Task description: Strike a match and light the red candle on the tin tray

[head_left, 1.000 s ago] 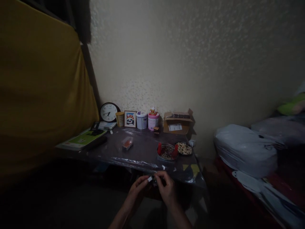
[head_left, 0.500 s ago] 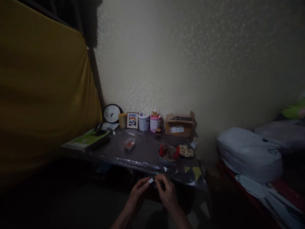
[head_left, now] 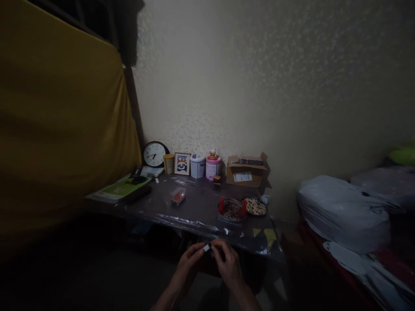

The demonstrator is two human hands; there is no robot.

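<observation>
The left hand [head_left: 189, 258] pinches a small white piece [head_left: 206, 247] between thumb and fingertips, and the right hand [head_left: 228, 261] closes its thumb and forefinger at the dark end; the piece hangs just in front of the table's near edge. Against half a second ago, this two-handed grip looks unchanged, while the whole scene sits slightly further right and lower in view. Glossy, wrinkled clear film covers the dark table [head_left: 201, 207]. On it lie a shiny see-through packet [head_left: 178, 197] with something orange inside, a round metal-rimmed bowl [head_left: 227, 219] of dark bits with red pieces standing at its sides, and a round heap of pale slivers [head_left: 255, 206]. Behind stand cylindrical white [head_left: 197, 167] and pink tubs [head_left: 213, 169] and an open cardboard box [head_left: 256, 179], before a mottled, rough-looking wall [head_left: 246, 86]. Smooth yellow cloth [head_left: 65, 112] drapes at left.
</observation>
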